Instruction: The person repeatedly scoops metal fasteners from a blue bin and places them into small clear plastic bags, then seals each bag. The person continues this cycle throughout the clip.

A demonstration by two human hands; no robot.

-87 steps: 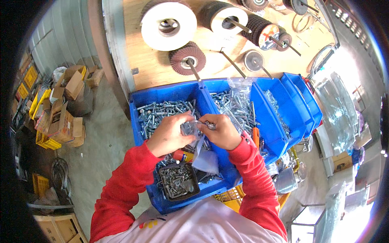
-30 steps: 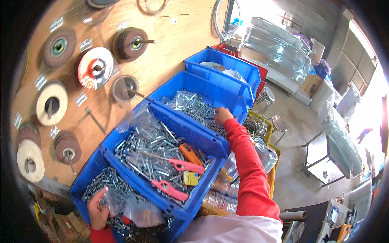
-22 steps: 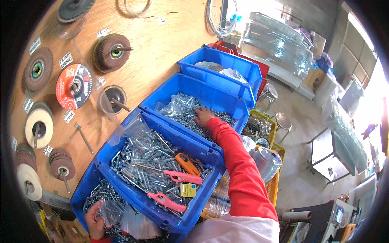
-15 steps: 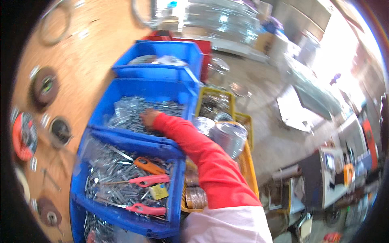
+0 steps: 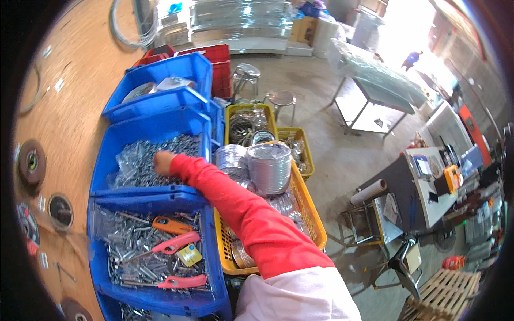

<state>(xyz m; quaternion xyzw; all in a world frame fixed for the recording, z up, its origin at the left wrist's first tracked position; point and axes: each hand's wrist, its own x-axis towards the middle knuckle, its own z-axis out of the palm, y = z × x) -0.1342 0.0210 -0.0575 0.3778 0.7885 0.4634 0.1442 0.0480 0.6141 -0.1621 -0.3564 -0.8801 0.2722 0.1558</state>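
Observation:
My right hand point(image 5: 164, 162), in a red sleeve, reaches into a blue bin point(image 5: 160, 122). Its fingers are curled down at the heap of small metal fasteners point(image 5: 152, 152); what they hold, if anything, is hidden. A clear plastic bag point(image 5: 128, 160) lies on the heap to the left of my hand. Just nearer stands another blue bin point(image 5: 150, 305) of loose bolts, with an orange-handled tool point(image 5: 171, 225), two tools with pink handles point(image 5: 176, 242) and a yellow card point(image 5: 189, 255) on top. My left hand is out of view.
Right of the bins, a yellow basket point(image 5: 319, 235) holds silvery rolls point(image 5: 269, 168). Two metal stools point(image 5: 280, 98) and a wrapped metal table point(image 5: 369, 99) stand beyond. Grinding discs point(image 5: 32, 165) hang on the wooden board point(image 5: 80, 101) at left. A desk point(image 5: 412, 187) stands at right.
The view has shifted rightward and sharpened, so the bins appear farther left. My right hand stays in the same bin at the fasteners.

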